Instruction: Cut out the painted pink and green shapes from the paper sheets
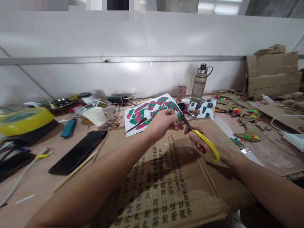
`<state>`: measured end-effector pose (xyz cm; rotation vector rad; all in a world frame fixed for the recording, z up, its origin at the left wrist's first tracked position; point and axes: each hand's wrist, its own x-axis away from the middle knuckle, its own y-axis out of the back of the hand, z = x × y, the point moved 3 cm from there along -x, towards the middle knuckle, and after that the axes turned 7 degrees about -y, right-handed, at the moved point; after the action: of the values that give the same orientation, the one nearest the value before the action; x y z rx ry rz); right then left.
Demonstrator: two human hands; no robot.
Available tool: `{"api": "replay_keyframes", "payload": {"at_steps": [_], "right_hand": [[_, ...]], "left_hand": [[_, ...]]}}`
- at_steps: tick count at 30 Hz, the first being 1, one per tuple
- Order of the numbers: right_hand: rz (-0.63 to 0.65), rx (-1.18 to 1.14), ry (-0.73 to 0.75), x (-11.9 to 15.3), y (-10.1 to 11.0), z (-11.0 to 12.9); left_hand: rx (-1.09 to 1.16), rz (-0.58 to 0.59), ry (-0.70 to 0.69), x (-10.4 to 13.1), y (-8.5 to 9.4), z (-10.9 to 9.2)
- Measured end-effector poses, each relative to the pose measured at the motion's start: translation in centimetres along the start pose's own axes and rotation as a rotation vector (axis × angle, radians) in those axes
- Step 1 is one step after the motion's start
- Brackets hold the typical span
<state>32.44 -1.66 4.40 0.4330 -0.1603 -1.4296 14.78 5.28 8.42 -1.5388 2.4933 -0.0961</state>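
Note:
My left hand (165,123) is closed, its fingertips pinching a small green-painted paper piece (179,117) above the cardboard. In my right hand (201,137) are yellow-handled scissors (207,144), their dark blades pointing up and left beside the fingers of my left hand. Behind my left hand lies a white sheet (128,129) painted with green and magenta patches. Under both hands is a flat brown cardboard sheet (204,193) with printed characters.
A water bottle (199,85) stands at the back beside a small stained cup (181,92). Leftward are a paper cup (95,116), a black phone (78,152), a wooden stick (74,171) and a yellow tape roll (28,120). Decorated cardboard pieces (249,128) lie at right.

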Motion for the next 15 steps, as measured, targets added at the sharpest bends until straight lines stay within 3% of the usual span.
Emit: {"api": "replay_keyframes", "payload": {"at_steps": [6, 11, 15], "right_hand": [[0.096, -0.031, -0.038, -0.18, -0.26, -0.61], [0.015, 0.014, -0.061, -0.10, -0.23, 0.06], [0.035, -0.072, -0.253, 0.18, -0.64, 0.23]], "left_hand": [[0.003, -0.002, 0.000, 0.22, -0.16, -0.14], [0.004, -0.021, 0.015, 0.20, -0.24, -0.24], [0.006, -0.020, 0.023, 0.19, -0.27, -0.16]]}}
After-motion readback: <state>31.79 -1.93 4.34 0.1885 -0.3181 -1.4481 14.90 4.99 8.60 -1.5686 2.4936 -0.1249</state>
